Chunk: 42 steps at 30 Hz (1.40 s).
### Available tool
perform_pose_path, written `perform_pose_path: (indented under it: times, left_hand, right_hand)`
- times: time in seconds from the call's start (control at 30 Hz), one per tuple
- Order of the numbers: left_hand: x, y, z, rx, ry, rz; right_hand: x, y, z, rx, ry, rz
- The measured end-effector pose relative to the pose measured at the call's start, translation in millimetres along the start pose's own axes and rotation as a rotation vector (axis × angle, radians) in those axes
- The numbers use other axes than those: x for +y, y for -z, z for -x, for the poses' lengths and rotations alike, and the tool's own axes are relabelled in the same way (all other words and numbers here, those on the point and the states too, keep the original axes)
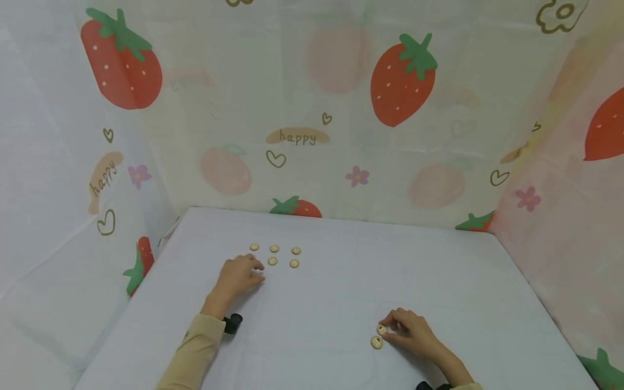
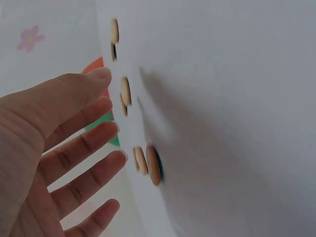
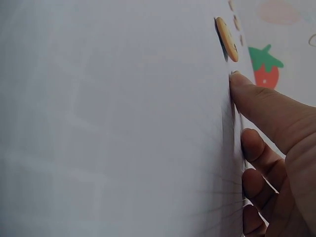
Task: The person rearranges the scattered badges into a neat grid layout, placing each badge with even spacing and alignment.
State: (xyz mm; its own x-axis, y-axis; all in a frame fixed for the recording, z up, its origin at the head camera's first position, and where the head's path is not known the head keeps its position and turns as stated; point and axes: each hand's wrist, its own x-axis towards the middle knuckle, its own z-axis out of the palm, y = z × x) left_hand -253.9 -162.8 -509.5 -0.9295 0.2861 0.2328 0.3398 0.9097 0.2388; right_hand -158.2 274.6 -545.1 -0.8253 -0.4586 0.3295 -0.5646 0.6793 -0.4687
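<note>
My left hand (image 1: 238, 277) hovers over the left part of the table, fingers spread and slightly bent, holding nothing. Just beyond its fingertips lie several small round wooden pieces (image 1: 272, 261) in two rows; in the left wrist view these wooden discs (image 2: 154, 165) stand edge-on below the hand. My right hand (image 1: 411, 331) is low on the table at the near right, thumb and index finger pinching a round wooden piece (image 1: 382, 329) with dark marks on top. Right beside it lies a second wooden piece (image 1: 377, 342), which in the right wrist view shows past the thumb; the pinched one is hidden there.
A white cloth covers the table (image 1: 331, 303). Behind it hangs a curtain (image 1: 302, 179) printed with strawberries, and similar sheets close off both sides. A black wrist camera (image 1: 233, 323) sticks out beside the left cuff.
</note>
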Motion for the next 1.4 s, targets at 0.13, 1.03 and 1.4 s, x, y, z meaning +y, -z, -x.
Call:
perform_pose_path:
  times: [0.13, 1.03, 1.4]
  left_hand:
    - [11.1, -2.5, -1.0, -0.021, -0.004, 0.014]
    - [81.1, -24.8, -5.3, -0.047, -0.196, 0.063]
    - [111.9, -33.1, -0.3, -0.055, -0.283, 0.006]
  right_hand:
    - [-0.7, 0.3, -0.1, -0.009, -0.01, -0.002]
    - [-0.9, 2.0, 0.9, 0.002, -0.013, 0.003]
    - [0.1, 0.9, 0.6, -0.004, -0.001, 0.001]
